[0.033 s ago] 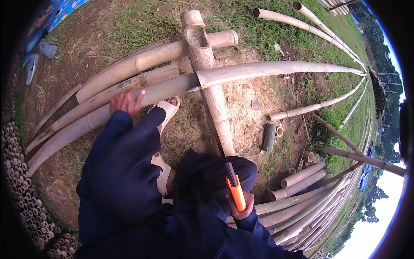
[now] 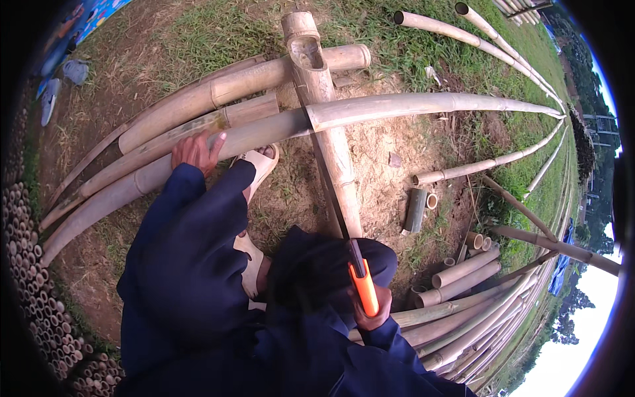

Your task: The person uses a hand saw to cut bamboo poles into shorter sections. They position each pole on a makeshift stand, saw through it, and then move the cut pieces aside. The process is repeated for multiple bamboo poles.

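My right hand [image 2: 372, 308] is closed round the orange handle of a hand saw [image 2: 364, 291], beside my bent knee. The saw's dark, narrow blade runs away from me to a pale bamboo pole [image 2: 397, 108] and sits in a cut across it. Left of the cut, my left hand [image 2: 196, 153] grips the same pole from above, fingers bent over it and thumb apart. Beneath the pole, a thicker bamboo piece [image 2: 337, 165] with an opening near its far end lies crosswise. How deep the cut goes cannot be made out.
Another bamboo pole [image 2: 245, 86] supports the crosspiece's far end. My sandalled foot [image 2: 262, 165] is just under the worked pole. Sawdust [image 2: 380, 142] covers the ground. Short bamboo pieces [image 2: 415, 210] and stacked poles [image 2: 456, 317] lie right; many cut tubes [image 2: 49, 311] are piled left.
The saw and my right hand have shifted slightly away from me along the cut. My left hand stays at the same spot on the pole.
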Available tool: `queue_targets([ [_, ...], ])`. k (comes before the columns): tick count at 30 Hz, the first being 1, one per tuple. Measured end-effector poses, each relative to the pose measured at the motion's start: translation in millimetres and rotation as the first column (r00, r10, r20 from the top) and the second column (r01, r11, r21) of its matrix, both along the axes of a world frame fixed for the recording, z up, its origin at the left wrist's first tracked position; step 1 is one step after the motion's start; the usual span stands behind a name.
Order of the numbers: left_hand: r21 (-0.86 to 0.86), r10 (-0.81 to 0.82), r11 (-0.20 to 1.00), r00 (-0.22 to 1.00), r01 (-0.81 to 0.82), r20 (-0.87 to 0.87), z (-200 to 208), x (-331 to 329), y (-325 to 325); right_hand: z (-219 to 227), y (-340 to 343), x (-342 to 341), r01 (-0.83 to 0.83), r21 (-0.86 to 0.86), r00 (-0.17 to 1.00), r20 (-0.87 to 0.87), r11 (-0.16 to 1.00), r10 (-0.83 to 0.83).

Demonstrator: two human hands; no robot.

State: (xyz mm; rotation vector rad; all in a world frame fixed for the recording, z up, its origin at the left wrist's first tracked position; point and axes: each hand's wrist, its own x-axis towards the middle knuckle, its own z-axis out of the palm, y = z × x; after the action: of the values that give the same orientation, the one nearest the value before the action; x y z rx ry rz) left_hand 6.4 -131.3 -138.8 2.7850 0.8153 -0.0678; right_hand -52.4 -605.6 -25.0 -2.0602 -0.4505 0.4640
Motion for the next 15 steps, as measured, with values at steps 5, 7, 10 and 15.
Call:
queue_targets([
  [5,-0.012,-0.037,0.999,0.999,0.037,-0.029,-13,39,0,-54,112,125,0.132,0.174,0.991,-0.013,0.976,-0.132],
  [7,0.014,-0.005,1.000,1.000,0.005,-0.025,-1,21,3,-49,105,111,0.123,0.181,0.991,-0.068,0.976,-0.112],
  [10,0.043,-0.007,0.999,0.999,0.009,-0.049,-13,14,12,-15,58,64,0.070,0.020,0.992,-0.107,0.997,-0.068],
  [15,0.001,-0.001,1.000,0.992,0.002,-0.125,4,14,-3,3,-3,13,0.074,-0.018,0.997,-0.032,0.997,-0.074],
])
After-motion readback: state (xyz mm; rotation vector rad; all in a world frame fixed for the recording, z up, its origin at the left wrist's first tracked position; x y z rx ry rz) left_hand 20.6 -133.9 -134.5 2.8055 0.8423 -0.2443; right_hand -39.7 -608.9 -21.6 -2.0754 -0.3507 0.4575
